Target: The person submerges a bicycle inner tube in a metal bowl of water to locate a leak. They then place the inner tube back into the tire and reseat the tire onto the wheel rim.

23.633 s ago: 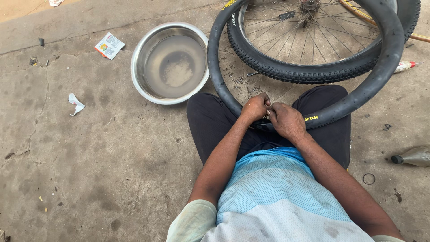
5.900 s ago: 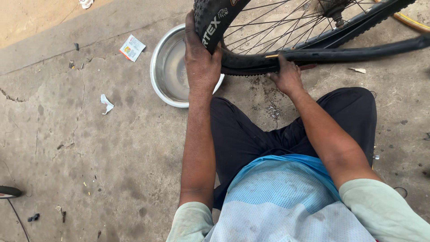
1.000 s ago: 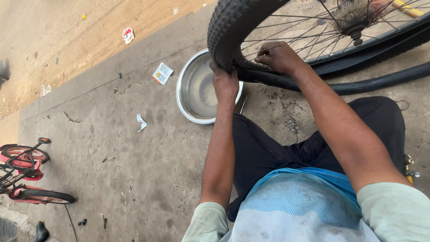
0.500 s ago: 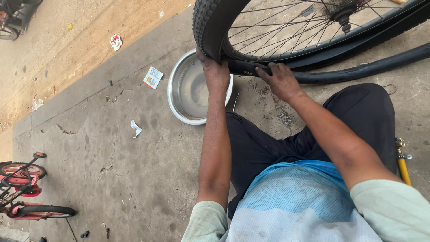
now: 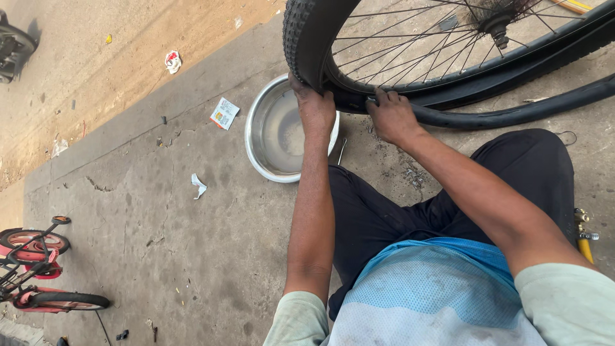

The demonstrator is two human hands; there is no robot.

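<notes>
Only part of the black knobby bicycle tyre on its spoked wheel (image 5: 306, 38) is in view; the top edge of the picture cuts off most of the rim, and the hub at the far right is seen only partly. A loose black rubber inner tube (image 5: 512, 115) runs to the right below the wheel and leaves the picture at the right edge. The fingertips of the left hand (image 5: 314, 109) are hidden behind the tyre edge, so how they grip cannot be told fully; the hand is curled over the tyre's lower edge, thumb side pressed on the rubber. The right hand (image 5: 392, 118) lies just to the right, fingers bent and pressed together against the tyre bead at the rim. Both hands touch the tyre at its near left part. Directly behind the left hand stands a round shiny steel basin (image 5: 272, 131) on the grey concrete ground (image 5: 160, 211). Paper scraps (image 5: 224, 113) lie further left, and a small red children's bicycle (image 5: 35, 269) is at the near left corner, partly cut off.
</notes>
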